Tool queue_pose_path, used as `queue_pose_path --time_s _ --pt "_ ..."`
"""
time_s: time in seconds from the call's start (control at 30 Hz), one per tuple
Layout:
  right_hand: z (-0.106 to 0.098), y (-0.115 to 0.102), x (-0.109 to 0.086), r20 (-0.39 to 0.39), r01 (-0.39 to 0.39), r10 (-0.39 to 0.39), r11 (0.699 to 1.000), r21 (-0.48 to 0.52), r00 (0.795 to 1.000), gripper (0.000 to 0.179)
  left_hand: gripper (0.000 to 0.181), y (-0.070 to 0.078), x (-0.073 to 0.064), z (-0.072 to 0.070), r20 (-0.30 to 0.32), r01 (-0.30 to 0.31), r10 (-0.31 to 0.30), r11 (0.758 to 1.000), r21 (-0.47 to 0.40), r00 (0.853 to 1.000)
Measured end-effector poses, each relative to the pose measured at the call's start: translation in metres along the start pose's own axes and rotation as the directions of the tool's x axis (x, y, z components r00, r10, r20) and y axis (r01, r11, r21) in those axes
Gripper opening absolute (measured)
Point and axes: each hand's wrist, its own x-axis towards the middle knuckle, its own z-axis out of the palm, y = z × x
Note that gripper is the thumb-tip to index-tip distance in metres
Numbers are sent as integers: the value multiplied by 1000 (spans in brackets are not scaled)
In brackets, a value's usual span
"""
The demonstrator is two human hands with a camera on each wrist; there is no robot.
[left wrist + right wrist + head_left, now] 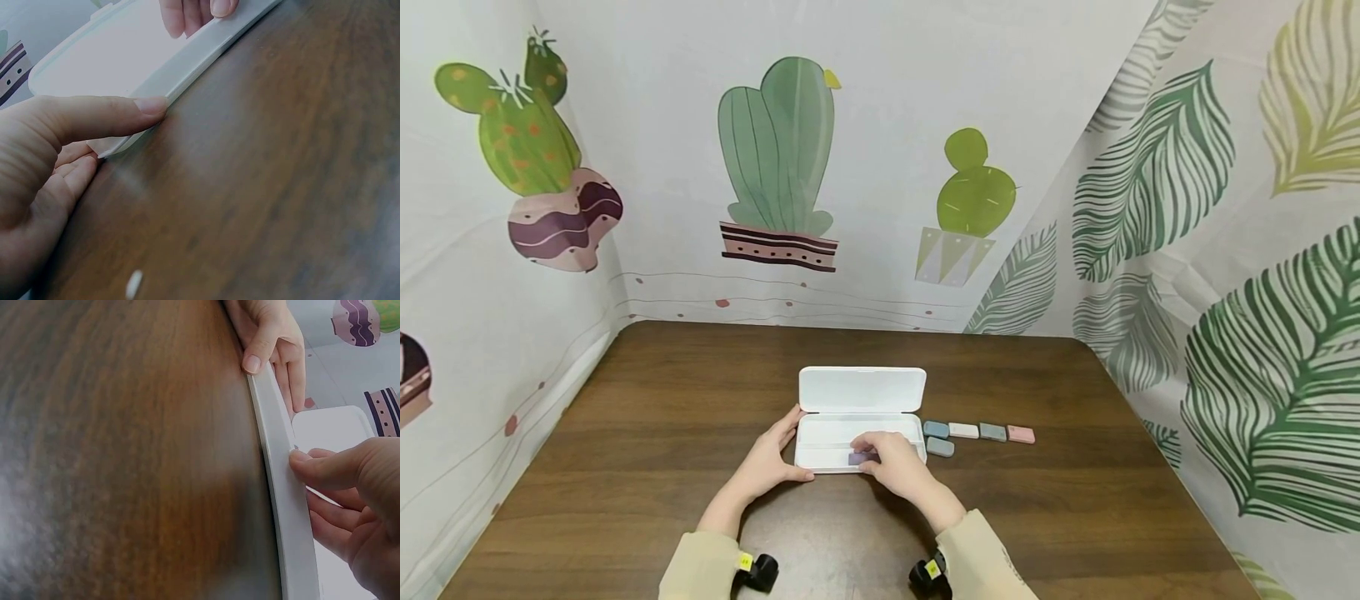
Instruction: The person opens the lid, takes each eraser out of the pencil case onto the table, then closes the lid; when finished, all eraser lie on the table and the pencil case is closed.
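the right hand (891, 462) pinches the purple block (856, 459), which juts leftward from the grip inside the white case (822, 430), its long axis seemingly along the near wall. bare case floor opens left of the grip, toward the left hand (767, 458) gripping the corner; loose blocks (992, 432) lie rightward, outside.

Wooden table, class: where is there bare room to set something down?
Bare: the table left of the left hand, and right of the pink block. Crowded: just right of the white case, where small blocks cluster near the right hand.
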Motion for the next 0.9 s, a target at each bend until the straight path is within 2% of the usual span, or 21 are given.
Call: queue_pose_path --time_s 0.3,0.53,0.7,0.9 --pt "0 1 1 -11 12 -12 1000 7 1000 20 112 0 1 0 -2 -3 3 1000 4 1000" --pt "-2 3 4 27 32 -32 999 18 999 24 113 0 1 1 -4 5 -5 1000 7 1000" --pt "-6 2 5 62 34 -35 999 17 997 21 113 0 1 1 -3 5 -5 1000 12 1000" --pt "-7 2 5 63 38 -39 999 16 997 19 113 2 1 1 -1 13 -13 1000 5 1000"
